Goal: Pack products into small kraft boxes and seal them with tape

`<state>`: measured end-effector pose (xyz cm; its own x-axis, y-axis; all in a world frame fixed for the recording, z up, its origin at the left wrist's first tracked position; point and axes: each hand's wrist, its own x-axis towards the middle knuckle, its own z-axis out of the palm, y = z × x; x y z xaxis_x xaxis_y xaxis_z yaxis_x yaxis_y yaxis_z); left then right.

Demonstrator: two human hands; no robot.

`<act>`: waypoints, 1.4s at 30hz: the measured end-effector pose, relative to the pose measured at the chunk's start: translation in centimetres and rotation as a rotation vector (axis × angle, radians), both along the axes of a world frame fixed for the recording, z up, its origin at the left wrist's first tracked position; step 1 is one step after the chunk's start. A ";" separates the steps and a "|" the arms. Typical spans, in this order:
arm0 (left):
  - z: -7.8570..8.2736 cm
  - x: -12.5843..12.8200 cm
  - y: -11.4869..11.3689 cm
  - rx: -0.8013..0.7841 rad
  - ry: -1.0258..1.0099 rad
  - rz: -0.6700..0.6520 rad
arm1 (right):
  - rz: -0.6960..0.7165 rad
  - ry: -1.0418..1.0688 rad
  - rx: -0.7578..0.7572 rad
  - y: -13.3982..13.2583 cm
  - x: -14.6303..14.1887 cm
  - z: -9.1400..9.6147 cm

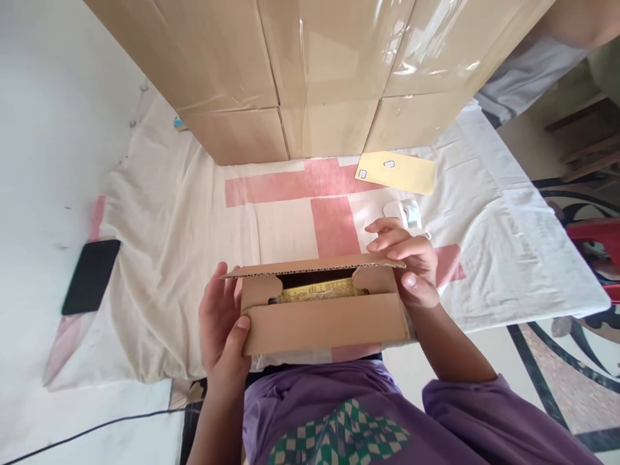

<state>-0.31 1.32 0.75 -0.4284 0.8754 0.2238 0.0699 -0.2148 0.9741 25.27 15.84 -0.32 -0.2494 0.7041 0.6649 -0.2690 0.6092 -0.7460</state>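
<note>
Draped in white, the surface [159, 213] is overhung at 6 o'clock by an open cardboard box [324, 326], clasped between the left hand [223, 323] cupped at 9 o'clock and the right hand [411, 271] curled over its flap [314, 265] at 3 o'clock; it is judged light, stiff yet crushable, best gripped by its ends.

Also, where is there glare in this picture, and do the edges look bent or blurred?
Head view: strong glare on the tape of the stacked cartons; the white surface at left is washed out; wide-lens distortion makes the cartons splay outward; the small box is sharp.
</note>
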 end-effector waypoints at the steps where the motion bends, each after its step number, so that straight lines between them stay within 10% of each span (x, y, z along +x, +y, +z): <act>1: 0.0 -0.1 0.0 -0.004 0.001 -0.003 | 0.024 -0.019 0.040 0.0 0.0 0.1; 13: 0.2 -2.4 0.2 -0.005 0.338 -0.159 | 0.223 -0.207 0.188 0.3 0.3 1.4; 21: 5.0 -0.4 -0.4 -0.026 1.223 -0.208 | 0.177 -0.241 0.269 0.3 0.3 1.8; 42: 5.0 1.9 0.3 -0.038 1.452 -0.259 | 0.059 -0.305 0.334 0.6 0.5 0.8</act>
<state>1.64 1.66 5.77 0.3122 0.9059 0.2861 0.9323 -0.3500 0.0909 25.73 16.40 0.44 -0.5022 0.4425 0.7430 -0.1087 0.8200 -0.5619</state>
